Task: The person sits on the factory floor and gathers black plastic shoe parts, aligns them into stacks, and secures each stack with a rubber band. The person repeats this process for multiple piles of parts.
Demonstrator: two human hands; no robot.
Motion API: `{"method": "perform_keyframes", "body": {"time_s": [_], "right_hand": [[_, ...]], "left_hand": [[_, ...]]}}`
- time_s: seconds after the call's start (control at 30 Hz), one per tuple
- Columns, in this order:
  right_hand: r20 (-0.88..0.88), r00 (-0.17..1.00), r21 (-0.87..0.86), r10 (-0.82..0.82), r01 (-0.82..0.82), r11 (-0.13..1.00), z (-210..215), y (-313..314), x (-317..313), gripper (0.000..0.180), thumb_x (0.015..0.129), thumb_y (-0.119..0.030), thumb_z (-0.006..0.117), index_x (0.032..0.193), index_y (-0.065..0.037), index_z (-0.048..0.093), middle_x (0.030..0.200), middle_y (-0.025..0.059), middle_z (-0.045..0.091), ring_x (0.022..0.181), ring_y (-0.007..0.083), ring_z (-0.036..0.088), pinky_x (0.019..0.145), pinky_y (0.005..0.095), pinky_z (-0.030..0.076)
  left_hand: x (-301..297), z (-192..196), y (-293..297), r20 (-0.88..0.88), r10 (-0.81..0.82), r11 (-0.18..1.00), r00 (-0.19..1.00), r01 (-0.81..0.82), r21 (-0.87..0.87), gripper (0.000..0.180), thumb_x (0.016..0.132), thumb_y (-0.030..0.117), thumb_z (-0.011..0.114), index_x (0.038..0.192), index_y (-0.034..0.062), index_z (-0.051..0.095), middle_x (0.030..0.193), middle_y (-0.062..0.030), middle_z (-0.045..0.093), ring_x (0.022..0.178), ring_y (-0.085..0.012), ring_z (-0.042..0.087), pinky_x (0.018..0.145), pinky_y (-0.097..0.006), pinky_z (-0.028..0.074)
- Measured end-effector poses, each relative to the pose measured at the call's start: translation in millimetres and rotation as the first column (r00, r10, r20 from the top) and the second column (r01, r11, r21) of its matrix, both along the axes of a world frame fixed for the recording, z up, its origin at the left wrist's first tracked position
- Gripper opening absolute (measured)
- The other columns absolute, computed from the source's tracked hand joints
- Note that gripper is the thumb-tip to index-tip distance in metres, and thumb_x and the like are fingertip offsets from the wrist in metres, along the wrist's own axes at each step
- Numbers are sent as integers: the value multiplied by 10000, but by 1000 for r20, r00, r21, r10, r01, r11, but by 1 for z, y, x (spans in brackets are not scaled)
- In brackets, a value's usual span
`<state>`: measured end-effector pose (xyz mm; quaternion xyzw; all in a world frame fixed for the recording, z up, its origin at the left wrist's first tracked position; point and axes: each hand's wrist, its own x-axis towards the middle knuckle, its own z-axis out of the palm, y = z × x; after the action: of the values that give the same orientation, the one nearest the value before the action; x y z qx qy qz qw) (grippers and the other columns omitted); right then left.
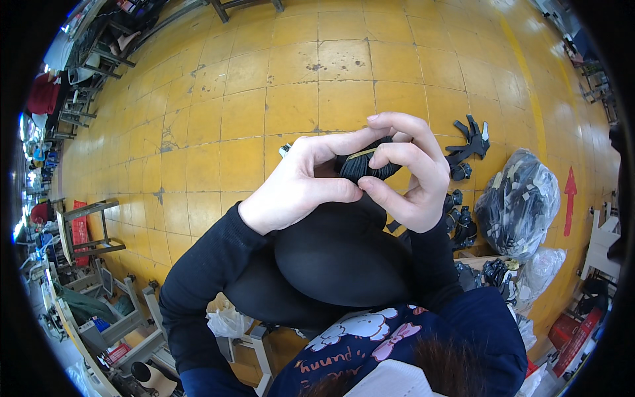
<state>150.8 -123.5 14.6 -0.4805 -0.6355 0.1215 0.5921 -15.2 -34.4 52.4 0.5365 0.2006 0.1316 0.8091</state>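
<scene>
Above my lap, both hands meet around a small rolled bundle of black strips (358, 167). A thin yellowish band (361, 153) lies across the top of it. My left hand (296, 180) wraps the bundle from the left, its thumb along the near side and its fingers behind. From the right, my right hand (418, 173) curls in, with thumb and fingertips pressed to the bundle and band. Part of the bundle is hidden by the fingers. A small white tab (284, 150) shows just beyond my left hand.
Right of me, loose black strips (471, 140) and more dark bundles (465, 228) lie on the yellow tiled floor (278, 73). A clear plastic bag (519, 205) full of dark pieces stands beside them. A stool (92, 228) and grey-framed workbenches (112, 311) are at left.
</scene>
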Motion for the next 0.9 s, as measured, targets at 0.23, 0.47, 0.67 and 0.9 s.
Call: {"method": "perform_keyframes", "body": {"time_s": [0.23, 0.47, 0.67, 0.9], "right_hand": [[-25, 1000, -6, 18, -18, 1000, -2, -1, -1, 243, 616, -20, 701, 834, -37, 596, 1167, 175, 603, 694, 155, 441, 686, 283, 407], [37, 998, 53, -57, 55, 997, -5, 1, -5, 238, 637, 27, 650, 845, -74, 595, 1188, 170, 612, 914, 239, 587, 775, 324, 447], [43, 998, 41, -52, 50, 998, -5, 1, -6, 206, 652, 27, 636, 828, -79, 615, 1208, 171, 608, 991, 270, 595, 833, 337, 439], [9, 1000, 24, -15, 15, 1000, -1, -1, -3, 155, 680, -62, 681, 817, -61, 609, 1221, 200, 596, 978, 250, 577, 815, 318, 421]], "left_hand": [[1, 1, 1, -13, -7, 1000, 1000, 7, 8, 691, 685, -133, 545, 1367, -72, 455, 1360, -175, 521, 1241, -226, 519, 1068, -326, 383], [0, -1, 1, 4, 22, 999, 1000, -22, -36, 678, 692, -110, 531, 1365, -79, 454, 1331, -172, 542, 1211, -220, 540, 1056, -322, 396], [-1, -1, 0, 1, 42, 994, 999, -42, -98, 671, 703, -101, 528, 1369, -76, 450, 1329, -172, 543, 1210, -219, 543, 1046, -317, 407], [0, 0, -2, 18, 22, 1000, 1000, -22, 20, 673, 725, -108, 551, 1386, -60, 435, 1382, -169, 505, 1240, -221, 521, 1059, -325, 392]]}}
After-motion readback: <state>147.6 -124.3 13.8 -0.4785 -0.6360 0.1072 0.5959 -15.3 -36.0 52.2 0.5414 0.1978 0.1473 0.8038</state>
